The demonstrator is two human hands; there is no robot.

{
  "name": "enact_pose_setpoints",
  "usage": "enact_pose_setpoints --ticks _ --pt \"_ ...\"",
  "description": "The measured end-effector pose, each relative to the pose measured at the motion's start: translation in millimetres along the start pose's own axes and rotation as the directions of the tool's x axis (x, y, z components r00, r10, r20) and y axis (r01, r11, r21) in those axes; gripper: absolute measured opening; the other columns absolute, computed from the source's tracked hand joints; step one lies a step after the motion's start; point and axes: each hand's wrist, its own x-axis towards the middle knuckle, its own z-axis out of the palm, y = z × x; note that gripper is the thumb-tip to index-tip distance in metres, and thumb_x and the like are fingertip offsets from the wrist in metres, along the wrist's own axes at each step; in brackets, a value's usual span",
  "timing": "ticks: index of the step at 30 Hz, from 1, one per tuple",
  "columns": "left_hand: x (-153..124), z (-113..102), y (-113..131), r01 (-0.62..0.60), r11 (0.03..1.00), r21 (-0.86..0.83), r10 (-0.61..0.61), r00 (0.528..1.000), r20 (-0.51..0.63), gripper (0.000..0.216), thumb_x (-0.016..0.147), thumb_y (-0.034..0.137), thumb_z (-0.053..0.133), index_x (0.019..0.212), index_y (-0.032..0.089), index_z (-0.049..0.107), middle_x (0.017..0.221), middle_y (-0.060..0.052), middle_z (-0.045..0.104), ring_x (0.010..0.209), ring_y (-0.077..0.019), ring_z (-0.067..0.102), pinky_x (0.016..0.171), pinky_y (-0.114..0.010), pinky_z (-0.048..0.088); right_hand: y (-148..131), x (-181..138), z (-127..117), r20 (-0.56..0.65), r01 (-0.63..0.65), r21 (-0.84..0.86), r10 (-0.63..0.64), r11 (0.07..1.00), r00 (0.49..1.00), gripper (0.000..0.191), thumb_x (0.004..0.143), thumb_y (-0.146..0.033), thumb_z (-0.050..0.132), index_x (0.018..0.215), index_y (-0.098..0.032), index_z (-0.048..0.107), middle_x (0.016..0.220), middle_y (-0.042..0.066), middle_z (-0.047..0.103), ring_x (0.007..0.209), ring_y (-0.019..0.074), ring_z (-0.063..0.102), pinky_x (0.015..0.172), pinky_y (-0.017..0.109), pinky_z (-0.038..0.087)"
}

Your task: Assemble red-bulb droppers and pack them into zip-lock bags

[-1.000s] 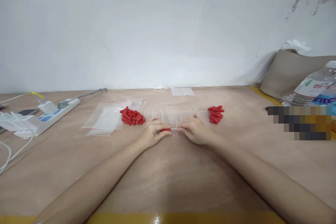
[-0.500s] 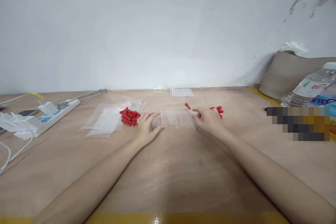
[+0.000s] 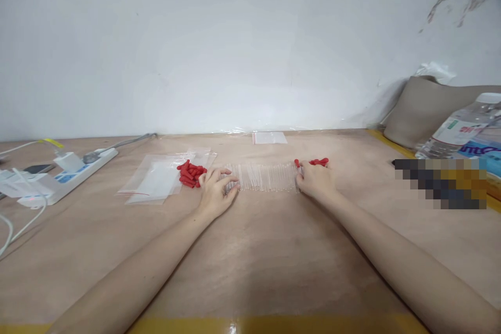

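L hand (image 3: 215, 188) arched palm-down at L end of the clear tubes (image 3: 266, 177), fingers curved, thumb spaced off; R hand (image 3: 318, 180) low at R end, fingers by a red bulb (image 3: 296, 163), can't tell if gripping; its stem's hidden, R pile of bulbs (image 3: 323, 161) part-covered; forearms cut off at view edge; tubes lie in L–R row mid-desk (image 3: 235, 255), long axes near-to-far.

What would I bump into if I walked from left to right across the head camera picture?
White power strip → clear plastic bags → pile of red pieces → left hand → row of clear tubes → right hand → clear bottle.
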Motion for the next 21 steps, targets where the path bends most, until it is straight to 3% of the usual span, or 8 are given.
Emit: enact_pose_setpoints --ticks 4,9,12,16,21 --pt "0 0 0 0.004 1.000 0.006 -0.004 1.000 0.004 0.011 0.076 0.031 0.057 0.079 0.025 0.066 0.100 -0.005 0.058 0.096 -0.0229 0.048 0.080 -0.040 0.027 6 4 -4 -0.009 -0.036 0.060 0.036 0.998 0.999 0.031 0.080 -0.033 0.040 0.097 -0.015 0.059 0.071 0.010 0.064 0.071 0.0248 0.058 0.074 0.038 0.029" --pt "0 1 1 -0.003 1.000 -0.009 0.003 1.000 -0.003 0.011 0.075 0.031 0.057 0.078 0.025 0.066 0.100 -0.004 0.058 0.096 -0.0224 0.048 0.083 -0.040 0.026 32 17 -10 -0.130 -0.123 0.095 0.134 0.988 0.982 0.031 0.079 -0.028 0.042 0.099 -0.018 0.062 0.102 0.012 0.060 0.096 0.0282 0.051 0.078 0.041 0.030" --pt "0 1 2 -0.007 1.000 -0.011 0.007 1.000 0.009 0.011 0.076 0.031 0.057 0.077 0.025 0.066 0.100 -0.004 0.058 0.097 -0.0227 0.047 0.084 -0.041 0.025 50 23 -8 -0.125 -0.151 0.107 0.164 0.983 0.979 0.032 0.079 -0.029 0.042 0.102 -0.022 0.063 0.112 0.011 0.055 0.101 0.0298 0.047 0.079 0.045 0.031" --pt "0 1 2 -0.001 1.000 -0.011 0.001 1.000 0.020 0.011 0.075 0.031 0.057 0.076 0.025 0.066 0.099 -0.005 0.058 0.098 -0.0231 0.047 0.085 -0.042 0.025 63 27 -3 -0.038 -0.135 0.144 0.141 0.980 0.989 0.032 0.080 -0.031 0.042 0.104 -0.025 0.063 0.109 0.009 0.057 0.097 0.0276 0.051 0.080 0.046 0.033" --pt "-1 2 1 0.008 1.000 -0.011 -0.007 0.999 0.040 0.011 0.076 0.031 0.056 0.075 0.025 0.066 0.099 -0.005 0.058 0.098 -0.0231 0.047 0.085 -0.042 0.025 65 27 0 -0.031 -0.094 0.195 0.102 0.976 0.994 0.028 0.080 -0.031 0.044 0.095 -0.024 0.067 0.103 0.008 0.059 0.090 0.0226 0.054 0.077 0.036 0.038"
